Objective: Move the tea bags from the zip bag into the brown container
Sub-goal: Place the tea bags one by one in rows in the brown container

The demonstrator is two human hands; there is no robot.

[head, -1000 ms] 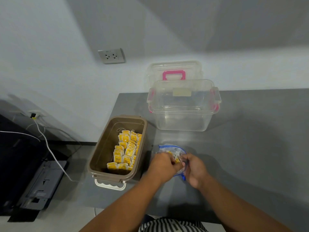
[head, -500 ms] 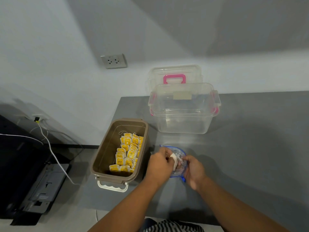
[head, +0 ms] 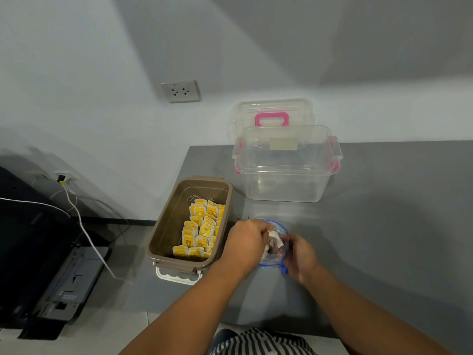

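Grey table point(head: 384, 226) is carrying the work, below a pale wall; brown container point(head: 166, 226) is sitting at its left edge, already holding rows of yellow-tagged tea bags point(head: 202, 226) along its right side; zip bag point(head: 277, 254) is lying just right of the container's near corner.

Left hand point(head: 245, 242) is pinching a white tea bag point(head: 275, 237) at the bag's mouth; right hand point(head: 299, 254), on the side away from the container, is gripping the zip bag's blue-edged rim.

Handling, judged: tea bags are light, soft and tearable, strings prone to tangling; best pinched gently by the body or tag; the film bag is limp and slippery, so it is needing that steadying hold.

Against a second ago: both hands are staying almost in place; the left fingers, then closed at the mouth, are now drawing the white tea bag out; container contents are looking unchanged.
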